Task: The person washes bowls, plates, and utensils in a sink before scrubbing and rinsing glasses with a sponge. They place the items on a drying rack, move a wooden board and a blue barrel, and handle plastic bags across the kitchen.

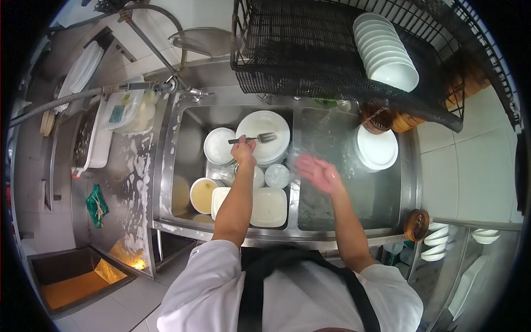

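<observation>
My left hand [243,151] is closed on a fork [261,137], gripping it by its dark handle with the tines pointing right. The fork is above a stack of large white plates [268,119] in the left sink basin. Around that hand are a smaller white plate stack [219,146], a clear glass [277,176], a round white container of yellowish liquid [204,195] and a rectangular white dish [269,207]. My right hand [318,172] is open and slightly blurred, fingers spread, holding nothing, over the right basin near the divider. Drops of water show beside its fingers.
The right basin [348,191] holds water, with white plates [377,148] at its far right. Above hangs a black mesh rack [298,50] with a row of white bowls [394,73]. On the foamy left counter [119,166] lies a green scouring cloth [97,206].
</observation>
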